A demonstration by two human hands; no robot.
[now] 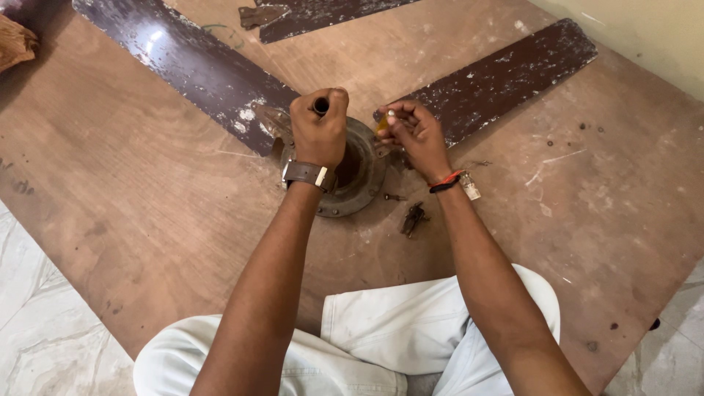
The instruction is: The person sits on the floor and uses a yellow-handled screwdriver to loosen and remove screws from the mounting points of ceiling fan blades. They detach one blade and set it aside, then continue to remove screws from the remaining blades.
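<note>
A ceiling fan lies on a brown plywood board [132, 183], its round grey motor housing [363, 180] in the middle. My left hand [319, 128] is closed around the dark upright rod that rises from the housing. My right hand [414, 132] pinches a small yellowish tool handle at the housing's right rim, next to the root of the right blade [506, 81]. The left blade [198, 66] runs up and to the left, brown with worn white patches.
A third blade [323, 13] lies at the top edge. A small dark metal tool [413, 218] and a screw [394, 196] rest on the board just below the housing. Pale tiled floor borders the board at left and right. My knees are at the bottom.
</note>
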